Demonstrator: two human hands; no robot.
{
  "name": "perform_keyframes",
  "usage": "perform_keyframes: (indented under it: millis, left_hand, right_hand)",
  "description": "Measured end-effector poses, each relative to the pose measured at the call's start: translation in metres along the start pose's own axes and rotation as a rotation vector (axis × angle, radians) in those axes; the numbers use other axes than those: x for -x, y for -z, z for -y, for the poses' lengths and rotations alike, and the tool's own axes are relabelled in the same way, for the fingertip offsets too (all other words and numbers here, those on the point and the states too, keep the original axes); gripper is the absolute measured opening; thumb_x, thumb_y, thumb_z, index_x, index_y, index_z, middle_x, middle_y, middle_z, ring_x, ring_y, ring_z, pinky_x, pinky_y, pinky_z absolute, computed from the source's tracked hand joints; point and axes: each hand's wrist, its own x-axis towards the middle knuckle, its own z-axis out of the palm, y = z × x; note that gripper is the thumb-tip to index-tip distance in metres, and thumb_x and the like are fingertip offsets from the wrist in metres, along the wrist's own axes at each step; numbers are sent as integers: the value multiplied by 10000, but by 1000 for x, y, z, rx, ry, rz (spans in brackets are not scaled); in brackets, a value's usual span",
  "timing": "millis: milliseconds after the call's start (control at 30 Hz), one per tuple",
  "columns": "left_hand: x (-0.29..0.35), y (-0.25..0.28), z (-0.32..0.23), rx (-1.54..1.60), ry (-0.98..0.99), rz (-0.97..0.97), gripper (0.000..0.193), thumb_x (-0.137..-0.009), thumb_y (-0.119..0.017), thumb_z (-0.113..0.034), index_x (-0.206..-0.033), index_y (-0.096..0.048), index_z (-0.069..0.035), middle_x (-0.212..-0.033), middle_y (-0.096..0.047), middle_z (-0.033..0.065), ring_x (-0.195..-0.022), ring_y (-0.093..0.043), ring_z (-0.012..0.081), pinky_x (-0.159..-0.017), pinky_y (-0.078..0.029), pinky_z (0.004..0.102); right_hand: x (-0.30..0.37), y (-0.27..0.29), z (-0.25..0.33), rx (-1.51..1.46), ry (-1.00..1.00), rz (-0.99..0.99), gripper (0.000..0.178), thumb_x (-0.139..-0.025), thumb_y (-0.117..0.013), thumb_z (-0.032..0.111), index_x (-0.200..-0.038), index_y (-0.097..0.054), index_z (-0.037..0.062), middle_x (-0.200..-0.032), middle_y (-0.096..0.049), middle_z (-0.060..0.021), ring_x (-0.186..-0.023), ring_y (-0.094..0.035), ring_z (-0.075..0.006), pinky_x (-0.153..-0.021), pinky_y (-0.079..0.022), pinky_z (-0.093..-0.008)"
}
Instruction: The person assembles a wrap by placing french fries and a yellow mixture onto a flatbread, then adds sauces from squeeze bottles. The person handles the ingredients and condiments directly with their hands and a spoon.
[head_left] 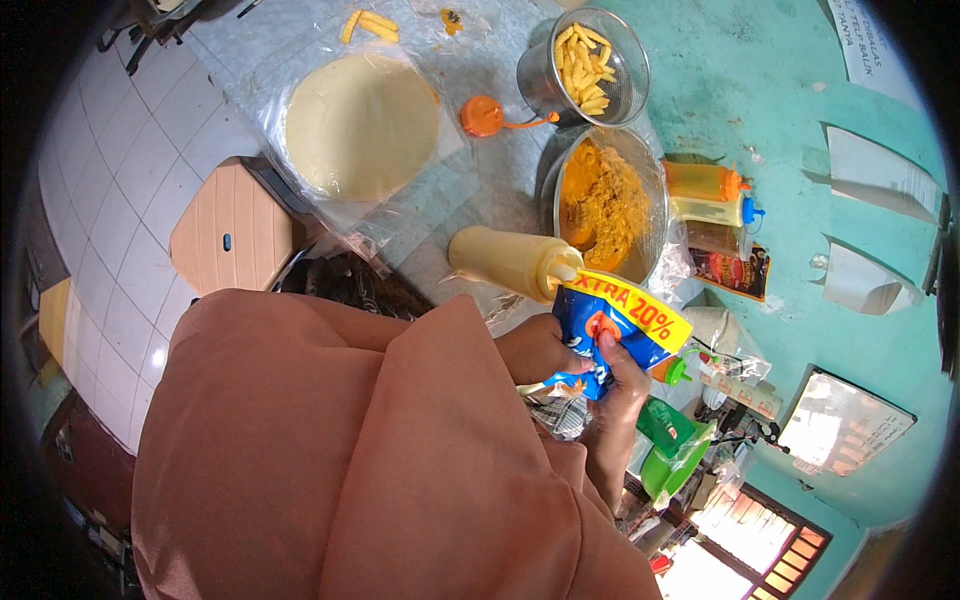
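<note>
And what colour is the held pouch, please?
The pouch is blue with a yellow band, head view.

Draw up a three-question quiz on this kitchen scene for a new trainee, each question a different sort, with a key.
1. What do the left hand and right hand both hold?
A) a whisk
B) a blue-and-yellow pouch
C) a rolling pin

2. True or false: the orange cap lies on the table, apart from the cream-coloured bottle.

3. Besides those in the round container, where do fries lie?

Key:
1. B
2. True
3. On the table, just above the pale round sheet in the picture.
</note>
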Motion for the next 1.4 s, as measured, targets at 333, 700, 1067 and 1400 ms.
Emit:
perform_keyframes:
  millis: [333,700,1067,1400]
  left_hand:
    - [15,-5,-28,-75,56,-58,391,-662,-603,-25,-1052,-578,-10,-947,-622,73,-845,-594,188,-789,-464,325]
    - [7,-3,-29,-254,-63,-72,162,-740,-515,-78,-828,-629,-4,-741,-630,86,-712,-579,171,-646,-463,323]
    - [-11,11,-4,-1210,-548,3,141,-703,-597,-153,-756,-692,-64,-758,-654,104,-728,-651,258,-668,-520,370]
    - [-6,17,-13,-983,-337,5,168,-732,-548,-112,-867,-621,-45,-740,-630,132,-729,-620,276,-666,-488,390]
  right_hand:
    - [9,-11,4,385,153,36,317,-813,-647,48,-1110,-569,-31,-982,-621,-53,-860,-569,-126,-799,-435,-249]
    - [1,-9,0,677,371,143,257,-788,-625,-3,-1027,-587,-86,-814,-630,-89,-512,-557,-116,-491,-442,-231]
    - [-2,-2,-17,598,447,87,280,-778,-625,37,-1023,-585,-94,-886,-628,-86,-713,-567,-105,-645,-451,-227]
    - [-1,-13,-20,665,565,101,242,-780,-555,68,-972,-609,-68,-858,-636,-99,-756,-586,-148,-704,-462,-270]
